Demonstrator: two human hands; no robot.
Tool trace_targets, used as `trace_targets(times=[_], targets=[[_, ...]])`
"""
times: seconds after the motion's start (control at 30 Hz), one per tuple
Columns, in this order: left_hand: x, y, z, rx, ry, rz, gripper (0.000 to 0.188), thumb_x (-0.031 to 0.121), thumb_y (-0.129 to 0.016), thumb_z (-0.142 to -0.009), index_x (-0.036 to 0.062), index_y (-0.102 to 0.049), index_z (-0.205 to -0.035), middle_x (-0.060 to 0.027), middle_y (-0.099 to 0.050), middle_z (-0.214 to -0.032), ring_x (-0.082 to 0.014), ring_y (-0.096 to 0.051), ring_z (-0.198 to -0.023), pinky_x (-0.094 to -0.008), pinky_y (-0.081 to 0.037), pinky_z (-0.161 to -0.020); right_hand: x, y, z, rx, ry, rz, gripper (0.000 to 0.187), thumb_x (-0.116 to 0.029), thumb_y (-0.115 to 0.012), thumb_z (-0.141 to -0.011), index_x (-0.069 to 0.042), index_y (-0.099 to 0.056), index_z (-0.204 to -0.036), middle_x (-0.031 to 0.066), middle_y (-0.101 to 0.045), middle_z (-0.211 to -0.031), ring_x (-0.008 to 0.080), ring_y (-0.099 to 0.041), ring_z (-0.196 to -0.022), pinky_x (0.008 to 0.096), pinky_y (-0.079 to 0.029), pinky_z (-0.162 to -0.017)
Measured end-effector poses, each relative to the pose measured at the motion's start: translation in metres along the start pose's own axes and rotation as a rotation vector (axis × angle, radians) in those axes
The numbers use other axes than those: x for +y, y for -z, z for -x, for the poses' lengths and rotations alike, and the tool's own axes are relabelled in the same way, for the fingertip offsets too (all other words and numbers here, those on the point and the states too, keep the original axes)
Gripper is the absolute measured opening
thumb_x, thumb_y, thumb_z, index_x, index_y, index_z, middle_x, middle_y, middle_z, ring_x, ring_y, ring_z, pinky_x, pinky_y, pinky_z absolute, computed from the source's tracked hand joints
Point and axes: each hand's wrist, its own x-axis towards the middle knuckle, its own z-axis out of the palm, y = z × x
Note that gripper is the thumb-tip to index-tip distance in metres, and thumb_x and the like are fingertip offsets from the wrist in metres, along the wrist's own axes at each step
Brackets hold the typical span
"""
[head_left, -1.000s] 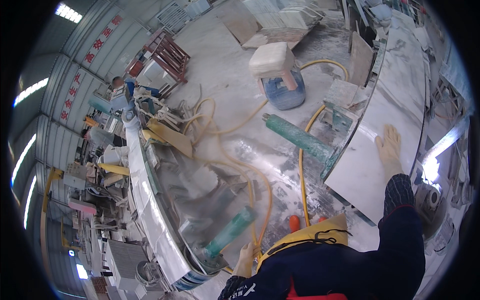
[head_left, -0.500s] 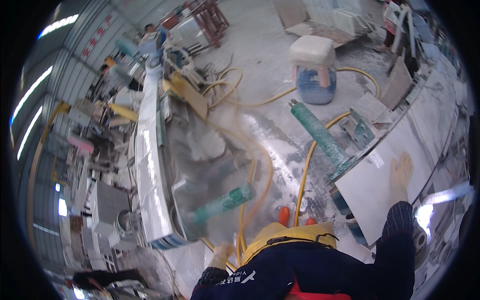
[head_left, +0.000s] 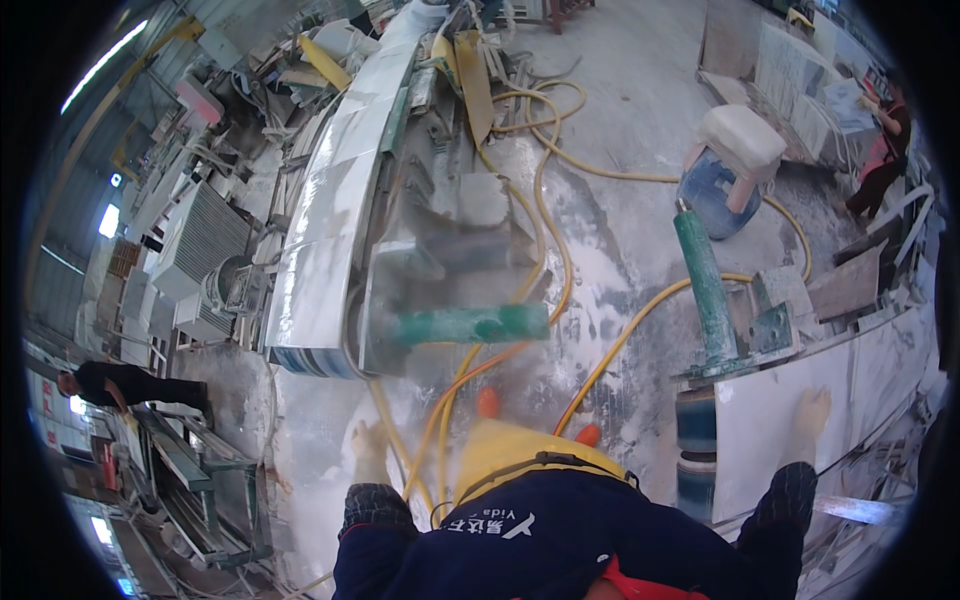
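On the right, the right hand (head_left: 812,412) lies flat, fingers spread, on a slab (head_left: 790,420); left hand (head_left: 368,445) hangs empty, fingers loose. Hoses (head_left: 470,370) underfoot could trip.

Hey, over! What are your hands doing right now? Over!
Right hand flat on white stone slab, fingers spread. Left hand hanging free, holding nothing. Yellow hoses across the dusty floor by my feet.

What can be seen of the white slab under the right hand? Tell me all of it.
The white slab is a flat, pale stone-looking panel, dusty, with faint grey veining and a straight cut edge. It lies level at the person's right, resting on a stack of dark blue-grey blocks at its near corner. The right hand, gloved and dust-white, lies flat on its top with fingers spread. A green post stands just beyond its far edge.
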Motion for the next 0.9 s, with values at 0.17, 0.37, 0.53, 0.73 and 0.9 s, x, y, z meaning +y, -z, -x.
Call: trace_targets(times=[0.17, 0.37, 0.53, 0.73, 0.9], targets=[[0.082, -0.030, -0.004, 0.030, -0.059, 0.465, 0.067, 0.044, -0.042, -0.108, 0.0065, -0.022, -0.159, -0.0238, -0.036, -0.158, -0.0344, -0.038, -0.145, -0.0432, -0.035, -0.118, -0.148, 0.034, 0.085, 0.148, 0.233, -0.755, 0.053, -0.025, -0.055, -0.101, 0.002, -0.049, -0.146, 0.0233, -0.049, -0.151, 0.0341, -0.045, -0.142, 0.0395, -0.033, -0.119], [0.161, -0.048, -0.048, -0.061, -0.096, 0.708, 0.072, 0.045, -0.038, -0.109, 0.0056, -0.011, -0.162, -0.0226, -0.022, -0.165, -0.0376, -0.024, -0.153, -0.0464, -0.026, -0.125, -0.374, 0.041, 0.243, -0.257, 0.353, -1.037, 0.038, -0.019, -0.060, -0.101, -0.007, -0.062, -0.137, 0.0087, -0.063, -0.139, 0.0213, -0.057, -0.131, 0.0329, -0.040, -0.112], [0.167, -0.040, -0.090, -0.230, -0.047, 0.703, 0.069, 0.043, -0.042, -0.108, 0.0015, -0.022, -0.159, -0.0168, -0.027, -0.165, -0.0336, -0.029, -0.151, -0.0439, -0.027, -0.124, -0.523, 0.071, 0.339, -0.794, 0.657, -0.952, 0.036, -0.030, -0.059, -0.102, -0.010, -0.067, -0.131, 0.0067, -0.069, -0.129, 0.0168, -0.063, -0.118, 0.0286, -0.045, -0.105], [0.176, -0.020, -0.135, -0.252, 0.152, 0.536, 0.051, 0.048, -0.065, -0.096, 0.0015, -0.058, -0.117, -0.0122, -0.063, -0.112, -0.0231, -0.060, -0.106, -0.0384, -0.050, -0.101, -0.623, 0.095, 0.405, -1.079, 1.013, -0.754, 0.043, -0.043, -0.055, -0.101, -0.013, -0.066, -0.131, 0.0088, -0.071, -0.123, 0.0257, -0.068, -0.108, 0.0384, -0.052, -0.096], [0.172, -0.027, -0.152, -0.098, 0.086, 0.466, 0.056, 0.038, -0.054, -0.102, -0.0030, -0.051, -0.140, -0.0194, -0.056, -0.142, -0.0338, -0.057, -0.125, -0.0464, -0.045, -0.110, -0.672, 0.108, 0.439, -0.988, 1.217, -0.620, 0.037, -0.031, -0.051, -0.092, -0.010, -0.071, -0.117, 0.0139, -0.073, -0.106, 0.0324, -0.068, -0.100, 0.0427, -0.052, -0.087]])
